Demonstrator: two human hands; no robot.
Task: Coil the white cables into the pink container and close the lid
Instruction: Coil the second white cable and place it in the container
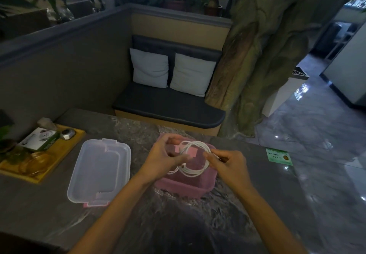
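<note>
A pink container (183,188) stands open on the dark marble table. Above it I hold a white cable (195,169) wound into a loose coil of several loops. My left hand (164,154) pinches the coil's left side, fingers closed around the strands. My right hand (227,163) grips the coil's right side, with a cable end between thumb and fingers. Another bit of white cable shows low inside the container by my left wrist. The clear lid (100,169) with pink clips lies flat on the table, left of the container.
A yellow wooden tray (44,171) at the far left holds a tissue box (39,138), a glass dish and a small metal object. A green card (279,156) lies near the table's right edge. Beyond the table is a bench with two cushions.
</note>
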